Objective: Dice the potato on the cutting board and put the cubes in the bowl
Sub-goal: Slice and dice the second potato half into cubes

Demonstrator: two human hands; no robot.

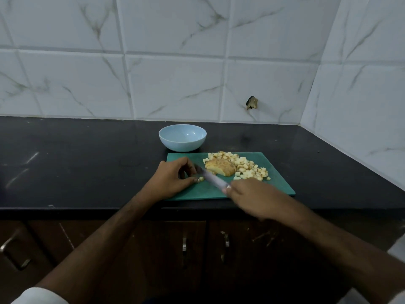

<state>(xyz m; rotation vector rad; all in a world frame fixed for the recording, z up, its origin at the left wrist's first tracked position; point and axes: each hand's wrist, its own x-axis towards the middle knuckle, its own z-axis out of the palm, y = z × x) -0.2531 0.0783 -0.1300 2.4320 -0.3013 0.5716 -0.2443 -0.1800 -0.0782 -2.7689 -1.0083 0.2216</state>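
Note:
A green cutting board (274, 187) lies on the black counter. On it sits a potato half (220, 167), skin up, partly sliced. Several potato cubes (249, 170) are piled behind it and to its right. My left hand (173, 179) rests on the board's left part, its thumb and fingers curled round a small potato piece (200, 179). My right hand (254, 197) grips the knife (211, 177) by its handle. The blade slants up-left, its tip by my left fingers. The light blue bowl (182, 138) stands behind the board with nothing inside.
White marble-look tiles line the back and right walls. A dark hole (252, 103) breaks the back tile. Brown cabinet doors with metal handles (184, 245) run under the counter edge.

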